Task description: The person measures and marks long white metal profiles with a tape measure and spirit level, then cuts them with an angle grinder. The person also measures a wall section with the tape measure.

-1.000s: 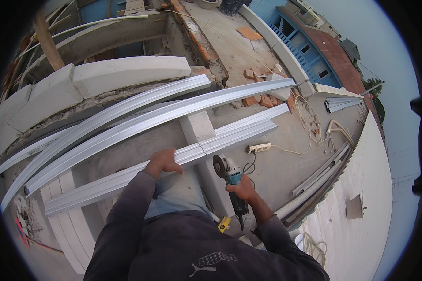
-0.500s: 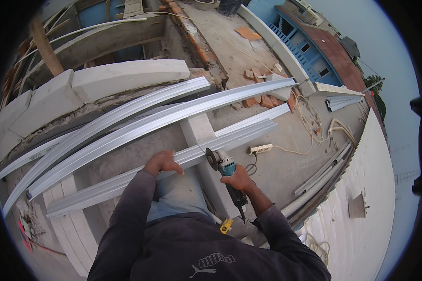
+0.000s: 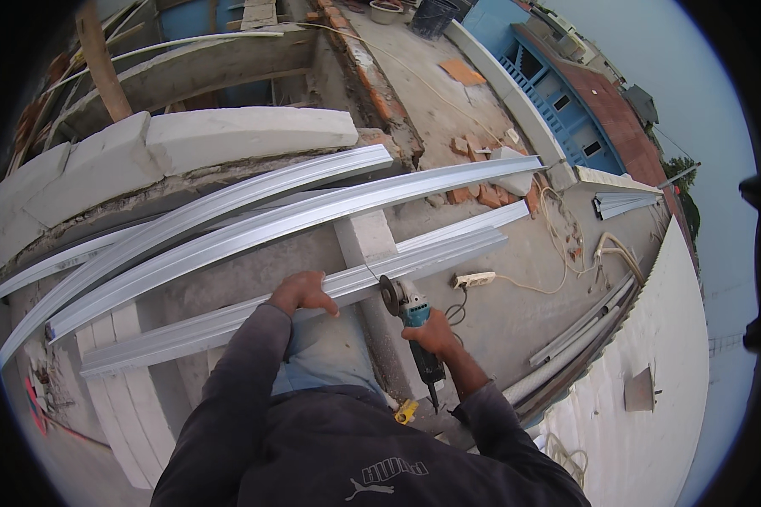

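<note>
My right hand (image 3: 431, 332) is wrapped around the body of a teal and black angle grinder (image 3: 415, 314). The grinder's dark cutting disc (image 3: 389, 295) is at the near edge of a long silvery metal profile (image 3: 203, 331), by a thin dark line across it; whether they touch I cannot tell. Further left along the same profile, my left hand (image 3: 303, 293) grips it from above, thumb pointing toward the grinder. The profile lies across pale concrete beams, one of them a block (image 3: 368, 237) near the disc. Beyond it, longer metal profiles (image 3: 313, 211) lie roughly alongside.
A white power strip (image 3: 475, 279) with a cable sits right of the grinder. Pipes (image 3: 583, 325) run along the corrugated sheet (image 3: 643, 372). Broken bricks (image 3: 486, 194) lie beyond the profiles. A small yellow tool (image 3: 407, 411) lies near my waist.
The whole view has shifted slightly, so things appear a little further right. Both hands keep their holds, and the grinder stays by the dark line on the profile.
</note>
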A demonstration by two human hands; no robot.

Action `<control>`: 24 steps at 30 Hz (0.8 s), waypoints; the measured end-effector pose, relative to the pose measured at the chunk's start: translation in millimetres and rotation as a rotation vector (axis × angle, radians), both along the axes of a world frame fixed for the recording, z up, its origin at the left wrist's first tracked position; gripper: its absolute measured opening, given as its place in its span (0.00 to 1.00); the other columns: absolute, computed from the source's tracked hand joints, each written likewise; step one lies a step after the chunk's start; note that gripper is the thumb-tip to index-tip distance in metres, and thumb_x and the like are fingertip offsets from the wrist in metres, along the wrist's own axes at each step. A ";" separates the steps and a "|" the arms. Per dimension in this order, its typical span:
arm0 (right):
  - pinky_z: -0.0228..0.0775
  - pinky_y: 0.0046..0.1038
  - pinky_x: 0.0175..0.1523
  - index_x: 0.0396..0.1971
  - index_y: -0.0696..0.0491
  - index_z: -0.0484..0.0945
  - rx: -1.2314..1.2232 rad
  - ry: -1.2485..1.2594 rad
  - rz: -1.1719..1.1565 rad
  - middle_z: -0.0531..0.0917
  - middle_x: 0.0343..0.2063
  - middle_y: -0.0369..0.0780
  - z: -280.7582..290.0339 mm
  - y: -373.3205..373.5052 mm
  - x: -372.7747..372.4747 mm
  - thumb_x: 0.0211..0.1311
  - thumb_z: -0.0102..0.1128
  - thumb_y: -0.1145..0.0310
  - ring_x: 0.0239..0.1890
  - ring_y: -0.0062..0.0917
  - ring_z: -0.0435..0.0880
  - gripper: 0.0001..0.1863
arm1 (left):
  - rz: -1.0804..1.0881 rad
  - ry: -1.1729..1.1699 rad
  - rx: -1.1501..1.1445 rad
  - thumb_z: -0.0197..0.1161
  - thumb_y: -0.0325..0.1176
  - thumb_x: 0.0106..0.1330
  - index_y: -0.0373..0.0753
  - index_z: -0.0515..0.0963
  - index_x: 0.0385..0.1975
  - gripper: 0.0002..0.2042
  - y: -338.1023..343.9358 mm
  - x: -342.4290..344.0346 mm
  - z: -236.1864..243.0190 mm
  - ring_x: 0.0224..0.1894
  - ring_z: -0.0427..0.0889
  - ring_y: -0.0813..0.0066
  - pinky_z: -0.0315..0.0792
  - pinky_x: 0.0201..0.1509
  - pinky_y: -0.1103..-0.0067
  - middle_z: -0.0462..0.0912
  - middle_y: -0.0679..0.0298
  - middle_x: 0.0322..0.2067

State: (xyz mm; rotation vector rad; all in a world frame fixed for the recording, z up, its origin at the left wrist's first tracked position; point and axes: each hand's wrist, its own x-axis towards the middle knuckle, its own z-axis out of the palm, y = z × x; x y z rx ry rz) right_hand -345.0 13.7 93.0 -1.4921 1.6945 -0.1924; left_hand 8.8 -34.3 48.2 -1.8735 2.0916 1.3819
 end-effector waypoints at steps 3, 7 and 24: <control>0.81 0.36 0.46 0.38 0.59 0.85 -0.018 -0.020 0.000 0.90 0.33 0.46 -1.8 1.7 -0.3 0.42 0.79 0.59 0.37 0.35 0.90 0.24 | 0.005 -0.008 0.004 0.82 0.59 0.36 0.33 0.84 0.55 0.46 0.4 0.7 0.7 0.57 0.86 0.46 0.78 0.60 0.62 0.87 0.42 0.52; 0.81 0.36 0.45 0.38 0.59 0.85 -0.013 -0.006 -0.005 0.89 0.33 0.46 -4.8 0.0 1.1 0.42 0.78 0.59 0.36 0.35 0.90 0.24 | 0.002 0.021 -0.016 0.83 0.58 0.36 0.32 0.83 0.55 0.46 0.6 1.5 2.5 0.56 0.86 0.45 0.78 0.60 0.62 0.87 0.42 0.52; 0.81 0.33 0.42 0.41 0.59 0.84 0.118 -0.091 -0.074 0.88 0.33 0.40 4.3 38.2 -23.5 0.44 0.78 0.70 0.33 0.28 0.87 0.21 | -0.003 -0.063 -0.078 0.82 0.56 0.40 0.35 0.81 0.58 0.44 9.8 -3.1 10.8 0.58 0.85 0.48 0.78 0.61 0.60 0.87 0.46 0.53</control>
